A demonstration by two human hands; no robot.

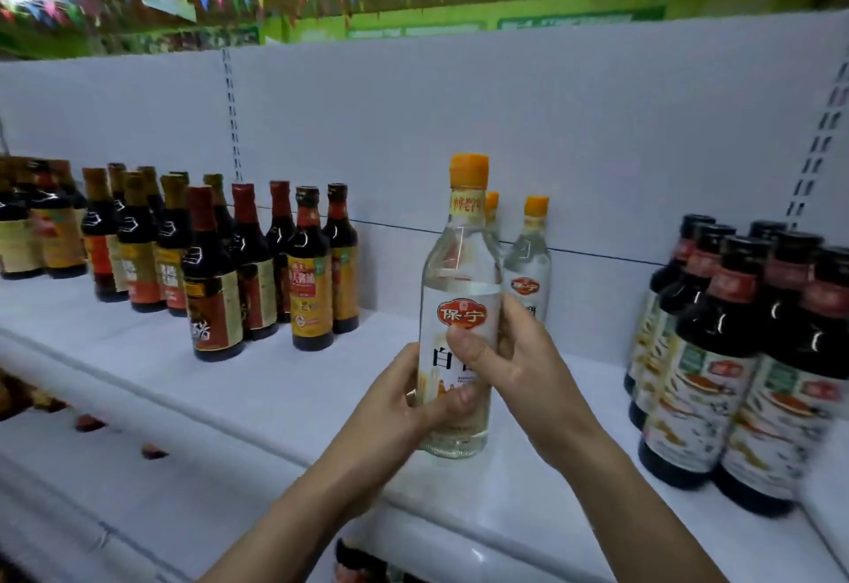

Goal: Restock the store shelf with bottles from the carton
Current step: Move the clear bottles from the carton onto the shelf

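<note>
Left hand [406,398] and right hand [519,366] — fingers [464,348] curled.

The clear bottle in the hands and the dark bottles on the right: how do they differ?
The clear bottle holds colourless liquid; the dark bottles hold black liquid. The clear bottle has an orange cap, the dark bottles black caps. The left hand and right hand grip the clear bottle; the dark bottles stand untouched. All are upright and labelled.

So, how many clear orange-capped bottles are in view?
3. One bottle is held by the left hand and right hand over the shelf; a second stands behind it, mostly its cap showing; a third stands behind to the right. Others may be hidden.
</note>
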